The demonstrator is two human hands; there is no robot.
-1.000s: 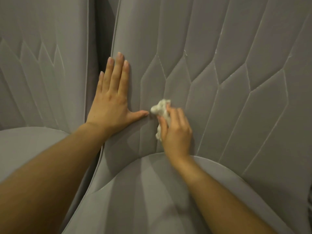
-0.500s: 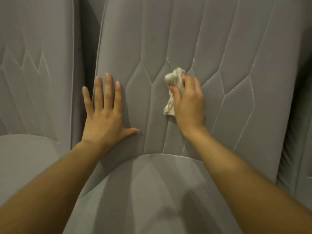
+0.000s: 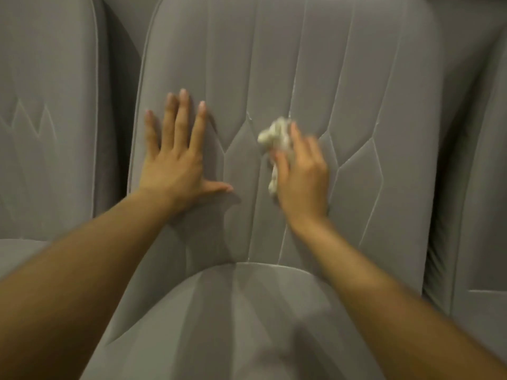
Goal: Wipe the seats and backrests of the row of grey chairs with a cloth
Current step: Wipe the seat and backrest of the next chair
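Note:
A grey quilted backrest [image 3: 343, 78] fills the middle of the head view, with its seat [image 3: 233, 325] below it. My left hand [image 3: 175, 163] lies flat on the backrest's left side, fingers straight and spread. My right hand [image 3: 301, 174] grips a crumpled white cloth [image 3: 277, 138] and presses it against the middle of the backrest. The cloth sticks out above and to the left of my fingers; the rest is hidden under the hand. My right hand is blurred by motion.
Another grey chair [image 3: 46, 119] stands close on the left, with a dark gap between the two backrests. A third grey chair [image 3: 482, 187] shows at the right edge, also across a narrow dark gap.
My right hand has carried the cloth up the backrest from near the seat seam to its middle. My left hand stayed flat on the left side. The view has pulled back and tilted up.

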